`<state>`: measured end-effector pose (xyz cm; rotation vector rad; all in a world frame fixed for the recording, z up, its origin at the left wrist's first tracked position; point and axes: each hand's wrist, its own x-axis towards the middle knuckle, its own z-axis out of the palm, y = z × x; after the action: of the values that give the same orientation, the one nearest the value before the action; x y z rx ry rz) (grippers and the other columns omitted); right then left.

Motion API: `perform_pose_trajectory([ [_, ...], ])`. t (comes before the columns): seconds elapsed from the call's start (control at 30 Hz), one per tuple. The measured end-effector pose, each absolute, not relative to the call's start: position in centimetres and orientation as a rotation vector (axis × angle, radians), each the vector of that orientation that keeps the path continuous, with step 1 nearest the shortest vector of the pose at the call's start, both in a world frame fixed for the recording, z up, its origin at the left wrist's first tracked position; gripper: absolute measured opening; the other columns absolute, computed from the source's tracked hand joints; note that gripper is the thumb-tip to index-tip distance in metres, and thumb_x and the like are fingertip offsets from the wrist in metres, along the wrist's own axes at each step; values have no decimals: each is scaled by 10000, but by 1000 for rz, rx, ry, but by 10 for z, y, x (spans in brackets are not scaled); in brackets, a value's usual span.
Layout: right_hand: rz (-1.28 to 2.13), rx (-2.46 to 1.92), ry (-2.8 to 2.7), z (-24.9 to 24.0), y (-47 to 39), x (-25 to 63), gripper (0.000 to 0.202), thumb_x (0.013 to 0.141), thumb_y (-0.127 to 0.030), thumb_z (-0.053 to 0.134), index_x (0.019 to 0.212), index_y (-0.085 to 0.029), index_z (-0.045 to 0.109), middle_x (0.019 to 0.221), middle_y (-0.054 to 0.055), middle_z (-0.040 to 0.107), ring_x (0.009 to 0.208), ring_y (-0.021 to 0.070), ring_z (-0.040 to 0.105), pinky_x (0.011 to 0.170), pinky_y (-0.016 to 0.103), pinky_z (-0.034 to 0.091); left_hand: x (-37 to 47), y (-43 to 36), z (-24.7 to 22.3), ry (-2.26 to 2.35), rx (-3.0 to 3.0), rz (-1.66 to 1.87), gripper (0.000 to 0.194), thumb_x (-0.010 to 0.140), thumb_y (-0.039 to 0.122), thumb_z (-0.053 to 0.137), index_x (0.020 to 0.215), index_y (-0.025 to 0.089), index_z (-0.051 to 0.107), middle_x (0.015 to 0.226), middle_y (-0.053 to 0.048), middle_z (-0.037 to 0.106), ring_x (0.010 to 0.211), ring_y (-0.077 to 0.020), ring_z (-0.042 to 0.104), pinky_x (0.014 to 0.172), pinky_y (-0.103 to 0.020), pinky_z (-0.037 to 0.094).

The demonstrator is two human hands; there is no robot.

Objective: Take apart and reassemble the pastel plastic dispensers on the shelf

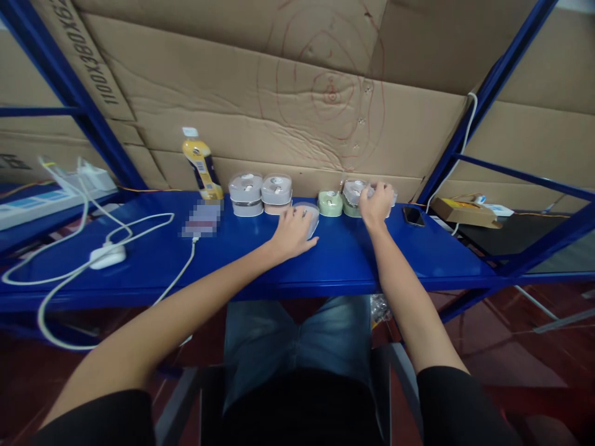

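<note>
Small rounded-square boxes in clear plastic stand in a row along the back of the blue shelf. A grey box (245,186) and another pale box (277,188) each top a two-high stack on the left. Right of the middle is a single green box (330,203). My left hand (292,235) is closed over a clear-topped box (312,218) in front of the row, with the thumb apart; the palm hides much of it. My right hand (375,205) grips a box at the row's right end, beside a stacked grey box (356,191), its fingers covering most of it.
A yellow bottle (203,164) and a blurred-out item with a white cable (186,272) are on the left. A white charger (108,256) lies among cables. A phone (413,215) is at right. Cardboard (209,80) backs the blue shelf (334,254); blue posts flank it.
</note>
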<state>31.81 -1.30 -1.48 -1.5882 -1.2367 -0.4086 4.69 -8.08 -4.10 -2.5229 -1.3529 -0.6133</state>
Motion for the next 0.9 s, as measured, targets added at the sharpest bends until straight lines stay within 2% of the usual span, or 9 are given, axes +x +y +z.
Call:
perform_pose_trajectory([
  [0.1,-264,-1319,-1478,-16,-14,307,221,1034,-376,562,1008,-207,702,1046,138,734,1035,304,690,1041,521,565,32,-97,-45,-1450,-2530,-841,621,921,545,804,1357,142,621,1444,-250,598,1374,-479,597,1120,-608,540],
  [0.17,-67,-1151,-1728,-20,-18,293,299,1022,-502,632,1015,-217,721,984,100,753,939,273,708,968,478,601,21,-94,-45,-1489,-2618,-929,717,876,585,835,1406,157,611,1478,-236,582,1355,-465,633,1104,-600,568],
  [0.23,126,-1011,-1984,-25,-23,276,465,942,-633,749,1154,-219,752,1124,114,788,1022,290,741,985,484,616,9,-82,-44,-1351,-2816,-965,708,838,569,853,1396,193,635,1466,-191,624,1351,-426,662,1138,-579,568],
  [0.33,290,-904,-2291,-32,-33,255,869,745,-733,920,1419,-226,710,1460,162,724,1336,368,695,1169,544,556,-4,-59,-42,-950,-3114,-1010,646,808,494,841,1374,230,675,1480,-135,689,1426,-376,647,1245,-551,508],
  [0.43,333,-963,-2435,-33,-44,243,1080,659,-741,979,1549,-230,640,1535,175,687,1434,407,644,1248,573,498,-10,-43,-47,-903,-3215,-1082,790,739,481,875,1446,216,643,1535,-160,680,1445,-388,650,1261,-565,496],
  [0.57,308,-1125,-2434,-29,-50,242,1073,683,-737,972,1568,-234,634,1452,174,734,1342,414,694,1173,583,548,-10,-39,-60,-1231,-3152,-1200,1117,665,544,948,1601,156,475,1544,-240,658,1434,-436,660,1221,-601,525],
  [0.7,402,-1197,-2332,-17,-47,261,897,790,-735,903,1493,-221,691,1356,142,786,1219,361,745,1086,517,598,-8,-47,-63,-1254,-3133,-1187,1256,696,522,957,1717,153,325,1590,-243,620,1473,-426,629,1253,-589,500],
  [0.77,427,-1280,-2230,-9,-46,276,808,855,-718,860,1471,-220,703,1278,125,812,1144,339,761,1050,506,611,-7,-52,-61,-1195,-3094,-1140,1198,743,531,937,1727,166,358,1623,-231,584,1499,-424,597,1284,-588,471],
  [0.9,456,-1444,-2026,1,-47,303,696,979,-697,739,1475,-210,697,1242,131,823,1085,318,771,1020,501,621,-5,-60,-58,-1052,-3080,-992,653,931,587,783,1480,237,730,1519,-156,606,1481,-391,590,1319,-573,446],
])
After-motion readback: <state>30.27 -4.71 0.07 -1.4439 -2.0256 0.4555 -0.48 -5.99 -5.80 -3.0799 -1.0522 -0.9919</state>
